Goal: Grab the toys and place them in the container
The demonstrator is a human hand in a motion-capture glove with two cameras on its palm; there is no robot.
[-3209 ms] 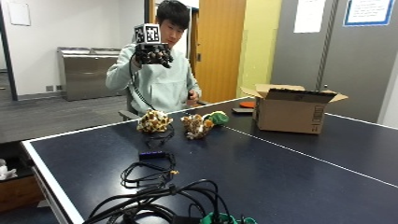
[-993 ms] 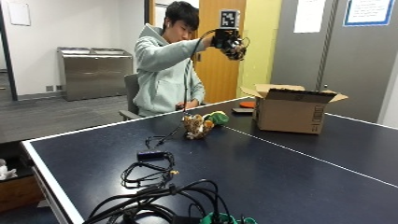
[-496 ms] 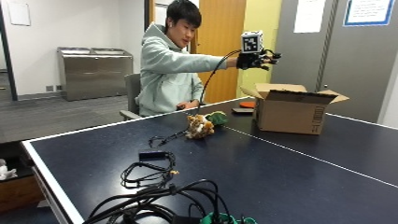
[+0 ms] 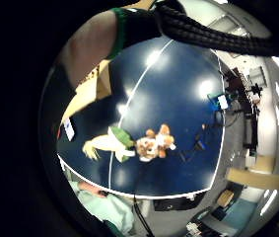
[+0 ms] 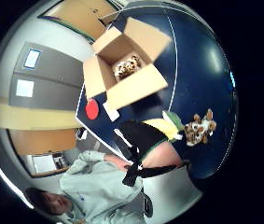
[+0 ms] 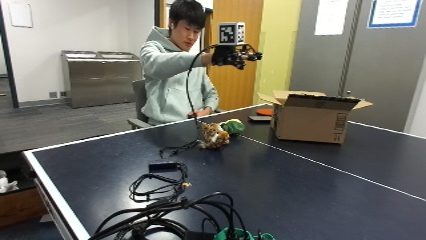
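My gloved right hand (image 6: 233,54) is raised high over the table, between the toys and the cardboard box (image 6: 313,117), fingers relaxed and holding nothing. A brown spotted plush toy (image 6: 213,135) lies on the blue table (image 6: 319,195), with a green and yellow toy (image 6: 233,126) right behind it. The palm views show the same pair below the hand, the plush (image 4: 154,143) touching the green toy (image 4: 113,142). In the thumb side view, the open box (image 5: 127,91) holds another spotted plush (image 5: 128,65).
A tangle of black cables (image 6: 166,205) and a small black device (image 6: 166,165) lie near the table's front corner. A red disc (image 6: 265,112) and a dark flat item (image 6: 259,118) sit beside the box. The person's bare hand (image 6: 194,114) is at the far table edge.
The hand lifted one spotted plush from the table and carried it right, over the box. It has since swung back left holding nothing, and that plush lies in the box.
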